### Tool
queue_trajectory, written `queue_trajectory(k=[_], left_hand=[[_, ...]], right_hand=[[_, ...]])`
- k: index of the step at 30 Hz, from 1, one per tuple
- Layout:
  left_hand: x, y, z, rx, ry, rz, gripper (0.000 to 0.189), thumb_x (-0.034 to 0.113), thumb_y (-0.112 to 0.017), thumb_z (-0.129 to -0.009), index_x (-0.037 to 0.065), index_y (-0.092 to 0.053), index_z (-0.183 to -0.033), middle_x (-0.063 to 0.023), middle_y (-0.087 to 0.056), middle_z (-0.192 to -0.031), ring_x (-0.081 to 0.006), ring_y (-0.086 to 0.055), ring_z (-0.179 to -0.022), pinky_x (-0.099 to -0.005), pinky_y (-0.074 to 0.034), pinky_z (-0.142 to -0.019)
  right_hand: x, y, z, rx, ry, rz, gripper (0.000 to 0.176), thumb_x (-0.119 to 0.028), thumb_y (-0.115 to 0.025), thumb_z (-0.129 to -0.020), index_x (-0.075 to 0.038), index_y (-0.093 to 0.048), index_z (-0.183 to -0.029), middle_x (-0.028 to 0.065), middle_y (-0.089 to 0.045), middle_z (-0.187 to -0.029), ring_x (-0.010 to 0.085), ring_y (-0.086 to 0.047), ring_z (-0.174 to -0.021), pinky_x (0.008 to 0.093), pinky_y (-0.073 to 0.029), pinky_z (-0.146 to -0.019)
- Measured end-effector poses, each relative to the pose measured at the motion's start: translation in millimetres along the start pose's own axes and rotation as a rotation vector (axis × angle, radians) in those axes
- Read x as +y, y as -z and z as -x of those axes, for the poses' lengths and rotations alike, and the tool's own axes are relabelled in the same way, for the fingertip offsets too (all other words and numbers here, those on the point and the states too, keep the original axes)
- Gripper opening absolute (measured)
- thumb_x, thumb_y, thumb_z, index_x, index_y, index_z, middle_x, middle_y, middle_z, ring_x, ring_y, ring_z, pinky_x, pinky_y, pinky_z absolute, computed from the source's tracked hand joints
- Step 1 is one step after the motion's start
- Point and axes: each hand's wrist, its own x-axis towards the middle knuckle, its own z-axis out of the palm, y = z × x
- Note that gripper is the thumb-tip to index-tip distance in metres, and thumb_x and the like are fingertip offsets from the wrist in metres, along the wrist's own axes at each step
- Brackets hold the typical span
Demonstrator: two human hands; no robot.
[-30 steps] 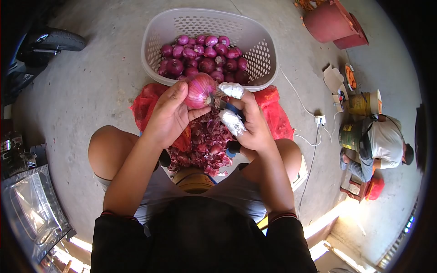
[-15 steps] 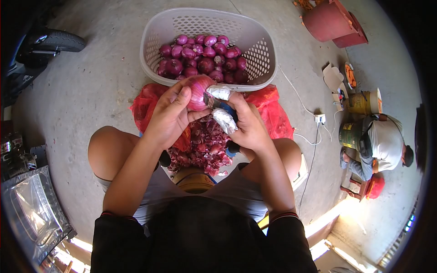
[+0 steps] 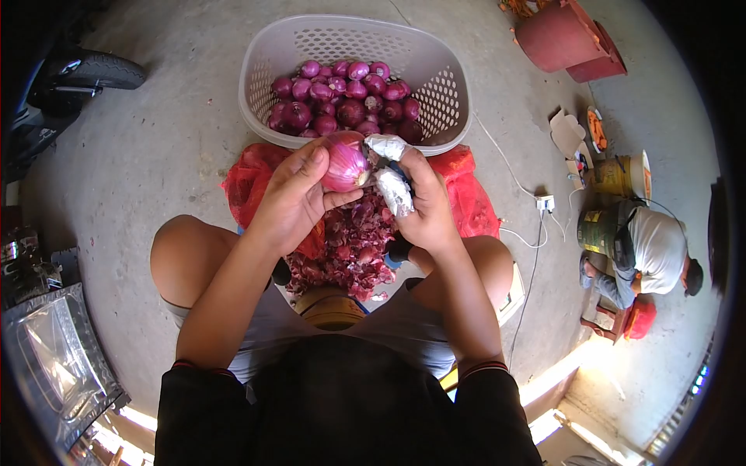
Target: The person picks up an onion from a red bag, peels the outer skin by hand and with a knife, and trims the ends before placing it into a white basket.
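Note:
My left hand (image 3: 294, 186) is closed around a red onion (image 3: 344, 165), thumb on top, its root end facing right. Close beside the onion, my right hand (image 3: 426, 198) grips a small knife (image 3: 376, 161) with a dark blade and a blue handle, mostly hidden by the fingers. Silvery-white wrapping (image 3: 394, 193) covers the thumb and forefinger of that hand. Below both hands lies a heap of red onion skins (image 3: 353, 248) between my legs, on and around red mesh bags (image 3: 465, 194).
A pale perforated basket (image 3: 256, 74) of several red onions stands just beyond my hands. At right, a seated person (image 3: 653, 241) bends forward near buckets (image 3: 622, 177). A white cable and power socket (image 3: 545, 203) lie on the floor. A motorbike wheel (image 3: 101, 70) is at upper left.
My right hand has shifted slightly right, drawing the knife back from the onion. The onion has turned a little in my left hand, so its root end shows more.

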Motion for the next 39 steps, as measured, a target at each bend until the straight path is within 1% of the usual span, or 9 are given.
queue_trajectory(k=[8, 12, 13, 18, 21, 24, 27, 31, 39], left_hand=[[3, -1, 0, -0.006, -0.085, -0.038, 0.052, 0.032, -0.049, -0.094, 0.003, -0.035, -0.135, -0.0123, -0.050, -0.127, -0.0222, -0.056, -0.109, -0.0341, -0.052, -0.088], [5, 0, 0, 0.039, -0.128, -0.076, 0.056, 0.027, -0.056, -0.090, 0.002, -0.035, -0.135, -0.0133, -0.050, -0.127, -0.0223, -0.055, -0.111, -0.0332, -0.051, -0.087], [5, -1, 0, 0.038, -0.144, -0.125, 0.055, 0.025, -0.057, -0.090, 0.001, -0.035, -0.135, -0.0135, -0.050, -0.127, -0.0221, -0.054, -0.112, -0.0336, -0.049, -0.089], [0, -3, 1, 0.027, -0.206, -0.268, 0.054, 0.015, -0.060, -0.087, -0.002, -0.037, -0.133, -0.0142, -0.051, -0.125, -0.0219, -0.052, -0.115, -0.0364, -0.041, -0.098], [-1, -2, -1, 0.019, -0.221, -0.272, 0.055, 0.014, -0.061, -0.085, -0.003, -0.037, -0.132, -0.0147, -0.052, -0.124, -0.0223, -0.050, -0.116, -0.0371, -0.039, -0.100], [-2, -1, -2, 0.044, -0.231, -0.289, 0.056, 0.013, -0.062, -0.084, -0.004, -0.038, -0.131, -0.0147, -0.052, -0.124, -0.0226, -0.050, -0.116, -0.0370, -0.039, -0.100], [2, -5, -1, 0.055, -0.215, -0.270, 0.056, 0.009, -0.064, -0.082, -0.004, -0.038, -0.131, -0.0145, -0.052, -0.123, -0.0224, -0.050, -0.115, -0.0369, -0.039, -0.100], [4, -9, 0, 0.042, -0.235, -0.293, 0.058, 0.004, -0.065, -0.078, -0.004, -0.040, -0.130, -0.0144, -0.052, -0.124, -0.0224, -0.051, -0.115, -0.0369, -0.039, -0.100], [5, -6, 2, 0.002, -0.280, -0.266, 0.058, -0.007, -0.067, -0.072, -0.003, -0.046, -0.126, -0.0123, -0.053, -0.121, -0.0178, -0.052, -0.111, -0.0320, -0.042, -0.096]], right_hand=[[0, 1, -2, 0.123, -0.136, -0.275, 0.045, 0.000, -0.056, -0.083, -0.004, -0.044, -0.126, 0.0108, -0.059, -0.111, 0.0203, -0.059, -0.100, 0.0301, -0.044, -0.087], [-8, 15, 3, -0.074, -0.289, -0.396, 0.057, -0.004, -0.057, -0.085, -0.006, -0.030, -0.135, 0.0073, -0.061, -0.101, 0.0159, -0.060, -0.085, 0.0277, -0.045, -0.076], [-11, 16, 2, -0.108, -0.298, -0.361, 0.064, -0.004, -0.059, -0.084, -0.007, -0.024, -0.138, 0.0055, -0.061, -0.091, 0.0132, -0.058, -0.078, 0.0258, -0.043, -0.071], [-14, 16, 0, -0.204, -0.288, -0.273, 0.058, -0.003, -0.062, -0.080, -0.006, -0.035, -0.131, 0.0093, -0.062, -0.084, 0.0171, -0.061, -0.078, 0.0286, -0.044, -0.071], [-1, 12, 3, -0.173, -0.163, -0.168, 0.046, -0.001, -0.062, -0.077, -0.005, -0.045, -0.119, 0.0130, -0.063, -0.099, 0.0248, -0.064, -0.085, 0.0310, -0.046, -0.075], [-1, 13, 3, -0.142, -0.121, -0.136, 0.043, 0.001, -0.060, -0.076, -0.005, -0.048, -0.117, 0.0128, -0.062, -0.103, 0.0273, -0.064, -0.087, 0.0320, -0.047, -0.079], [-1, 10, 0, -0.068, -0.070, -0.188, 0.042, 0.004, -0.057, -0.077, -0.003, -0.049, -0.117, 0.0122, -0.062, -0.105, 0.0248, -0.062, -0.094, 0.0311, -0.045, -0.085], [-2, 13, 2, -0.068, -0.248, -0.301, 0.046, 0.008, -0.053, -0.076, -0.001, -0.046, -0.121, 0.0104, -0.059, -0.113, 0.0184, -0.056, -0.105, 0.0291, -0.041, -0.092], [0, 14, 2, -0.002, -0.318, -0.326, 0.048, 0.008, -0.049, -0.078, -0.002, -0.043, -0.125, 0.0106, -0.059, -0.110, 0.0178, -0.057, -0.103, 0.0285, -0.041, -0.090]])
